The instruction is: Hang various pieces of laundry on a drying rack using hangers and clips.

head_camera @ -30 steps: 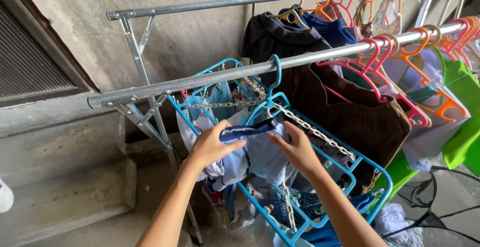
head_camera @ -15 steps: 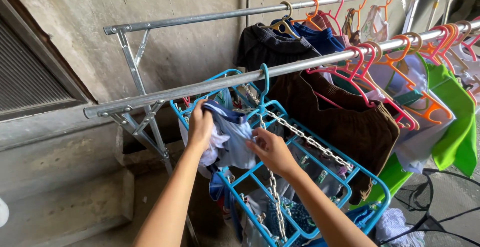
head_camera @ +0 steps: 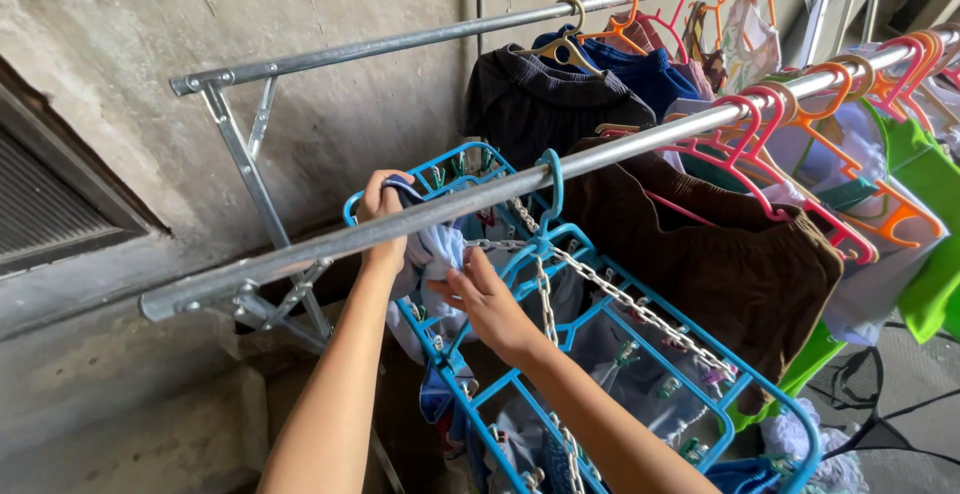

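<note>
The nearer steel rail [head_camera: 400, 226] of the drying rack runs as a long diagonal from lower left to upper right, and everything here sits against it. Just behind it and partly hidden by it, the left hand [head_camera: 383, 216] is raised to the far corner of the blue clip hanger [head_camera: 640, 299], its fingers curled shut around the dark-edged top of a small pale garment [head_camera: 437, 251]. That cloth hangs from the left hand's grip down below the rail, its long axis near vertical, the dark-trimmed end pointing up and the loose pale end drooping toward the floor. Below the rail, the right hand [head_camera: 488, 301] meets the lower part of the same garment, thumb and fingertips pinched together on its fabric beside the hanger's frame. The blue clip hanger hooks over the rail by its curved blue hook [head_camera: 551, 176] and slopes down to the lower right, its long side pointing the same way, with metal chains [head_camera: 620, 292] stretched from hook to frame. Farther right along the rail hangs a brown garment [head_camera: 740, 254] on a pink hanger [head_camera: 745, 134], then orange hangers [head_camera: 860, 179] and a green cloth [head_camera: 925, 214]. Behind it, on the rear rail [head_camera: 400, 42], hangs a dark shirt [head_camera: 540, 99] against the concrete wall [head_camera: 330, 114].
</note>
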